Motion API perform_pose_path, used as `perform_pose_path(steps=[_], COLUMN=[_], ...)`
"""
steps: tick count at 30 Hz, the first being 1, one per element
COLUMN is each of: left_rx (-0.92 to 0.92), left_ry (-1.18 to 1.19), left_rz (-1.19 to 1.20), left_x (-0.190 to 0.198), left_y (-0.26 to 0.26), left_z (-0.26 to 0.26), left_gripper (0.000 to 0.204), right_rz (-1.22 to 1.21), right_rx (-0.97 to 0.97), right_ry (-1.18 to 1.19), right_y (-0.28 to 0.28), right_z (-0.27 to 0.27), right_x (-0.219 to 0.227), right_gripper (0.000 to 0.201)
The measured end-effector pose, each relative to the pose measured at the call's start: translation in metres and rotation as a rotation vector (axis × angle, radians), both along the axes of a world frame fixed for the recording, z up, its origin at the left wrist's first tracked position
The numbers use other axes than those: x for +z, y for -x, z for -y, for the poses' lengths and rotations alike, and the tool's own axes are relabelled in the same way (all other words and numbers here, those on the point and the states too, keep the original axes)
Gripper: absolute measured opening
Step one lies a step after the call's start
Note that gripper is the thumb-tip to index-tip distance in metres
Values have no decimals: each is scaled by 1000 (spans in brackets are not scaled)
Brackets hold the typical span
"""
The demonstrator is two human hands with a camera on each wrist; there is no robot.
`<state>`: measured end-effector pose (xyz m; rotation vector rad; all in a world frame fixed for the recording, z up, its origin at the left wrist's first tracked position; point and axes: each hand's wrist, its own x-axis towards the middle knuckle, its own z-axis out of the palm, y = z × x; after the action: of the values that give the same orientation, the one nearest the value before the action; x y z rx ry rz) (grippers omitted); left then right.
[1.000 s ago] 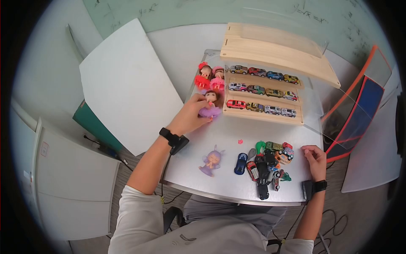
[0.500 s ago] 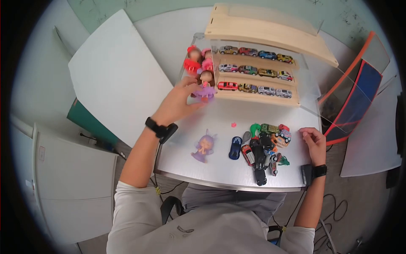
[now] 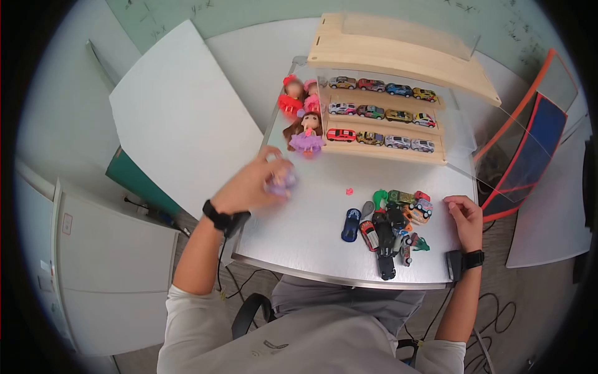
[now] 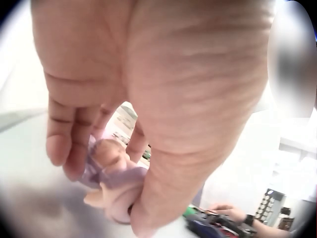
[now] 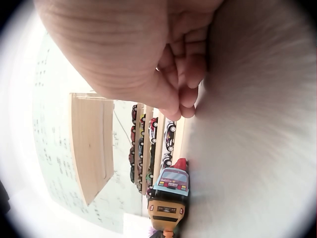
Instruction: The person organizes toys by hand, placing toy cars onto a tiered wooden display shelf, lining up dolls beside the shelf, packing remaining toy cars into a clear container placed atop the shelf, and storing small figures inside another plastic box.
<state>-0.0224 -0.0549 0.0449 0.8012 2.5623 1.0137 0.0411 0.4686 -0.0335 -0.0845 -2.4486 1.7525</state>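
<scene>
Classroom or office, by looks: pale-green wall board (image 3: 268, 11) scrawled with dark symbols (image 3: 460, 8), big white flat panel (image 3: 177, 93), black cables (image 3: 515, 308) looping over grey floor (image 3: 532, 305)!

Seems to be smooth, matt wood, faintly grained, in the case (image 5: 91, 148); clear, shiny plastic or glass in its cover (image 3: 411, 34); looks like metal with a soft sheen across the table (image 3: 324, 218); shows smooth, plastic-looking surfaces on the figurine (image 4: 121, 178), too blurred to judge for gloss; gleams with glossy finish on the blue car (image 3: 351, 224); appears hard and shiny on the orange toy (image 5: 167, 210); turns to gauzy cloth in the skirt (image 3: 306, 144); soft, matt cloth in the sleeve (image 3: 199, 321).
</scene>
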Motion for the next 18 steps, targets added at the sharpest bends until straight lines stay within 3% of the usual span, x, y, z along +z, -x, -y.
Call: perform_pose_path(steps=[2,7,18], left_rx=[209,202,268], left_ry=[34,-15,120], left_rz=[-269,-281,-373], left_x=[-12,-22,-28], left_y=[35,89,101], left_z=[10,5,-1], left_gripper=[65,64,47], right_rz=[-3,-8,8], right_rx=[-13,-8,-20], right_ry=[-5,21,-64], right_y=[-2,-2,-4], right_z=[-1,-1,2], right_x=[-1,-1,8], right_gripper=[14,14,13])
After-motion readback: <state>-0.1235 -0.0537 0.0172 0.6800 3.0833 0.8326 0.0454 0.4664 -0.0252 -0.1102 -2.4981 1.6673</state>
